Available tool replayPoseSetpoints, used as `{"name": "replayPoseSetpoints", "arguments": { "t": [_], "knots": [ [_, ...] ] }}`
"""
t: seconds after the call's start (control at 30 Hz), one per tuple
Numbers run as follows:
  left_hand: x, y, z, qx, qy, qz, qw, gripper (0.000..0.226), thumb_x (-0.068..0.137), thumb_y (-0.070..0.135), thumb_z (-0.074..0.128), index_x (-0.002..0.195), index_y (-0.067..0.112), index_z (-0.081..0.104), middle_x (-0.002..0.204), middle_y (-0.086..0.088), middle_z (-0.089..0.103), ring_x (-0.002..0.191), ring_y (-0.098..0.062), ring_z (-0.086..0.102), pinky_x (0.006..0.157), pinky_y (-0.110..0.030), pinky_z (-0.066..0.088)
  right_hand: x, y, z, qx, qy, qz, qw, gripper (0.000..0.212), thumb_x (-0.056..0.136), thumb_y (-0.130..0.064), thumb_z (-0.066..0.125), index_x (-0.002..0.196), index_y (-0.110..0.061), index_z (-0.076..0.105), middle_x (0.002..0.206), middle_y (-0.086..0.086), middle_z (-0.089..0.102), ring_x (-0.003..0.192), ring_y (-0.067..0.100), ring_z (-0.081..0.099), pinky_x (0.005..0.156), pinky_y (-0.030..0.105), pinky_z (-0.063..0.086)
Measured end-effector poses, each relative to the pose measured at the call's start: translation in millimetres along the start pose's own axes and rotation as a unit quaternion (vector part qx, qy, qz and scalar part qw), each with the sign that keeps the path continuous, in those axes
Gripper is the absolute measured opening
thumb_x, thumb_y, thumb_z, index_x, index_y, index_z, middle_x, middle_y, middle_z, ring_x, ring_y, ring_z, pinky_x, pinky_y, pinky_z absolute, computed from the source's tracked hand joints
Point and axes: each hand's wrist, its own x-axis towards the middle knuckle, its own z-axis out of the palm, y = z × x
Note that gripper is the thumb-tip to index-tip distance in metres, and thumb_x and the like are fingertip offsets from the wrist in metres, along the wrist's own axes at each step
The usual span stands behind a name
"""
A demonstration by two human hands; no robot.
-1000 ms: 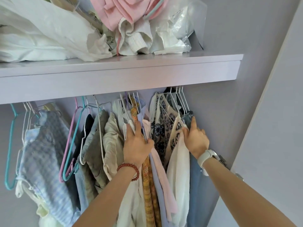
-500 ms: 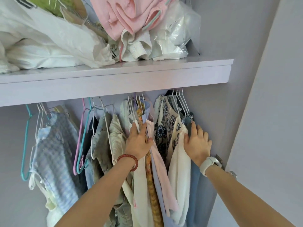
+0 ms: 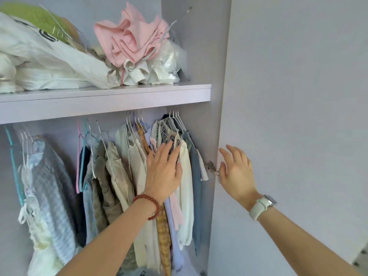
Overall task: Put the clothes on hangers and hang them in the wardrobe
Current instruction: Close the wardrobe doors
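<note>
Lilac wardrobe: shelf (image 3: 111, 100) runs across at 10 to 12 o'clock; side panel (image 3: 201, 56) stands upright at 1 o'clock; door (image 3: 298, 96) fills the 3 o'clock side.
Clothes (image 3: 119, 176): hung in a row under the shelf, from 9 o'clock to centre, on thin white hangers (image 3: 175, 120) plus pink and teal ones (image 3: 82, 156) nearer 9 o'clock.
Left hand (image 3: 163, 176): at centre, palm laid flat on the hanging clothes, fingers straight and close together, tips reaching a patterned top (image 3: 163, 134); nothing is pinched or gripped.
Right hand (image 3: 235, 172): just toward 3 o'clock of centre, at the door's inner edge, fingers straight and slightly spread; whether the palm touches the door cannot be told.
Hinge (image 3: 212, 168): metal, between the two hands, just beside the right thumb.
Bracelet (image 3: 148, 206): red beads on the left wrist.
Watch (image 3: 262, 206): white band on the right wrist.
Shelf top: white bags (image 3: 49, 62) at 10 o'clock, a crumpled pink cloth (image 3: 129, 40) at 12 o'clock, clear plastic packets (image 3: 169, 62) beside it.
Checked garment (image 3: 51, 192): pale blue, at 8 o'clock, well apart from both hands.
</note>
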Motion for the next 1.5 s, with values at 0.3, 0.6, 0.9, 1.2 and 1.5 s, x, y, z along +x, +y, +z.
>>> {"name": "replayPoseSetpoints", "arguments": {
  "t": [0.3, 0.6, 0.9, 1.2, 1.5],
  "knots": [
    [46.0, 164.4, -92.8, -0.114, 0.138, 0.177, 0.968, 0.051, 0.085, 0.013, 0.054, 0.135, 0.008, 0.043, 0.144, -0.016, 0.037, 0.134, -0.032, 0.033, 0.108, -0.053, 0.026, 1.3, 35.5, -198.6, -0.107, 0.221, -0.065, 0.967, 0.037, 0.074, 0.002, 0.052, 0.110, 0.000, 0.060, 0.117, 0.021, 0.058, 0.115, 0.041, 0.050, 0.093, 0.050, 0.040],
    [84.6, 277.3, -123.9, -0.088, 0.172, 0.268, 0.944, 0.061, 0.090, 0.031, 0.049, 0.145, 0.027, 0.023, 0.155, -0.007, 0.014, 0.142, -0.027, 0.011, 0.112, -0.050, 0.006, 27.5, 89.4, -295.3, 0.012, 0.215, 0.098, 0.972, 0.057, 0.092, -0.015, 0.042, 0.142, 0.001, 0.019, 0.137, 0.021, 0.040, 0.127, 0.036, 0.038, 0.103, 0.042, 0.031],
    [79.6, 261.8, -177.3, -0.068, 0.269, 0.311, 0.909, 0.054, 0.089, 0.033, 0.037, 0.142, 0.025, 0.029, 0.151, -0.007, 0.021, 0.140, -0.027, 0.018, 0.112, -0.053, 0.015, 16.6, 65.8, -282.9, 0.287, 0.193, -0.076, 0.935, 0.039, 0.095, -0.024, 0.030, 0.131, -0.031, 0.046, 0.088, -0.022, 0.064, 0.073, 0.007, 0.058, 0.071, 0.023, 0.048],
    [46.0, 156.1, -235.7, 0.115, 0.334, 0.316, 0.880, 0.044, 0.092, 0.028, 0.037, 0.132, 0.012, 0.049, 0.144, -0.010, 0.034, 0.136, -0.030, 0.027, 0.107, -0.057, 0.023, 28.9, -36.1, -202.4, 0.266, 0.157, -0.300, 0.902, 0.049, 0.089, -0.009, 0.049, 0.136, -0.009, 0.035, 0.142, 0.000, 0.036, 0.135, 0.022, 0.031, 0.113, 0.025, 0.025],
    [9.2, 6.4, -245.5, 0.359, 0.181, 0.059, 0.914, 0.060, 0.082, 0.033, 0.060, 0.136, 0.012, 0.044, 0.147, -0.002, 0.035, 0.135, -0.036, 0.030, 0.102, -0.057, 0.029, 57.9, -135.7, -74.6, 0.041, -0.044, -0.345, 0.937, 0.068, 0.093, -0.024, 0.037, 0.145, -0.024, -0.006, 0.149, 0.002, -0.023, 0.140, 0.028, -0.020, 0.117, 0.041, 0.005]
  ]
}}
